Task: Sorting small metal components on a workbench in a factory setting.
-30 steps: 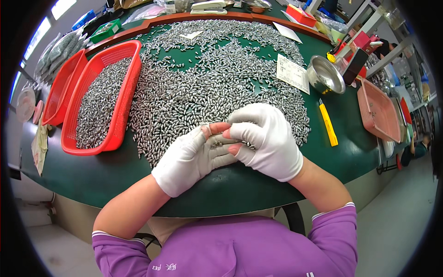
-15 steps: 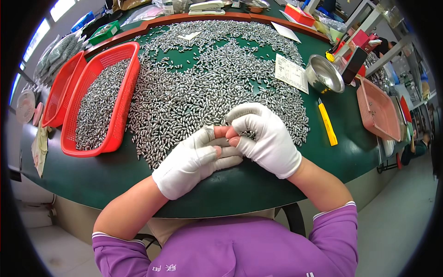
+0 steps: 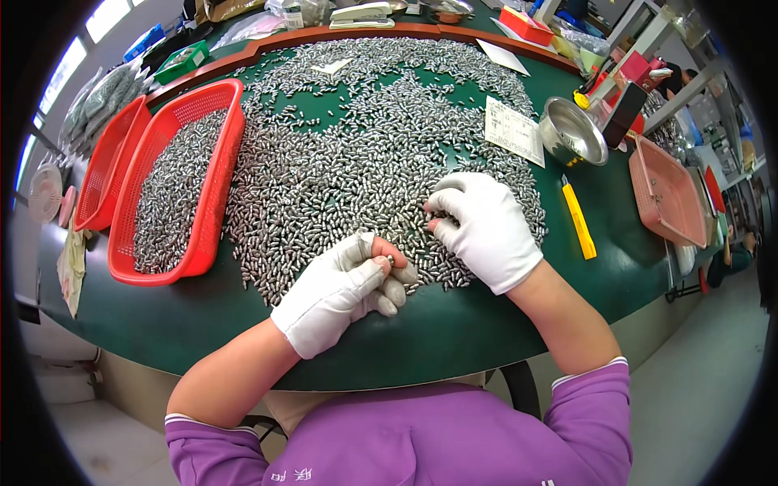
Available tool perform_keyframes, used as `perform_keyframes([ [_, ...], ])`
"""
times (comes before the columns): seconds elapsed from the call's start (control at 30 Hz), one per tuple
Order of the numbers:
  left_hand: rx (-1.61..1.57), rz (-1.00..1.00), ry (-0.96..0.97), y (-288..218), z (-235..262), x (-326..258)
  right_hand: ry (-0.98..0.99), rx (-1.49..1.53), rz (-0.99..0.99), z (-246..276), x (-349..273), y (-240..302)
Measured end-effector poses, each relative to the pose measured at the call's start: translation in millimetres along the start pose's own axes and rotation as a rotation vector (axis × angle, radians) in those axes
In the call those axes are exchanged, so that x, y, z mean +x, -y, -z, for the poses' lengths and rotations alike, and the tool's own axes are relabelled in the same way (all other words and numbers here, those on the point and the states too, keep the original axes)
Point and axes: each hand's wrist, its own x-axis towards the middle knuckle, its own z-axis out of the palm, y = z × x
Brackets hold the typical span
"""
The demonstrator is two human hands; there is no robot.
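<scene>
Small silvery metal pieces [image 3: 324, 174], short and rounded, lie in a thick spread over the green table. My left hand [image 3: 344, 287], in a white glove with bare thumb and index tips, pinches one small metal piece [image 3: 390, 260] just above the near edge of the spread. To its right, my right hand [image 3: 485, 231], gloved the same way, curls over the pieces with its fingertips bent down among them. What lies under the right palm is mostly hidden. A red plastic basket [image 3: 229, 154] at the left holds many more of the same pieces.
Right of the spread are a paper slip [image 3: 514, 131], a steel bowl [image 3: 572, 132], a yellow utility knife [image 3: 579, 219] and a pink basket [image 3: 666, 194]. A second red basket [image 3: 101, 174] stands far left. A raised brown rim [image 3: 324, 34] runs along the back.
My hands were together and have parted. The right one has moved right, onto the pieces. My left has shifted slightly left and down, its fingers now curled around a piece.
</scene>
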Motion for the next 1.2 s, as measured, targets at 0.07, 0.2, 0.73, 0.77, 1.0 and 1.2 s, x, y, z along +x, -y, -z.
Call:
perform_keyframes([
  [0.07,-0.019,0.013,0.028,1,2,1,0.016,-0.013,0.008,-2,0,-1],
  [0.2,-0.045,0.023,0.037,1,3,2,-0.014,-0.006,0.005,-3,2,2],
  [0.73,0.062,0.085,0.038,-2,1,-1,-0.104,0.547,0.399,4,6,24],
  [0.77,0.065,0.073,0.019,-3,0,-2,-0.157,0.450,0.353,3,6,23],
  [1.0,0.051,0.032,0.038,-2,2,-1,-0.009,0.043,0.090,-2,-1,5],
  [1.2,0.050,0.037,0.048,-2,2,-1,-0.016,0.035,0.098,-5,0,4],
])
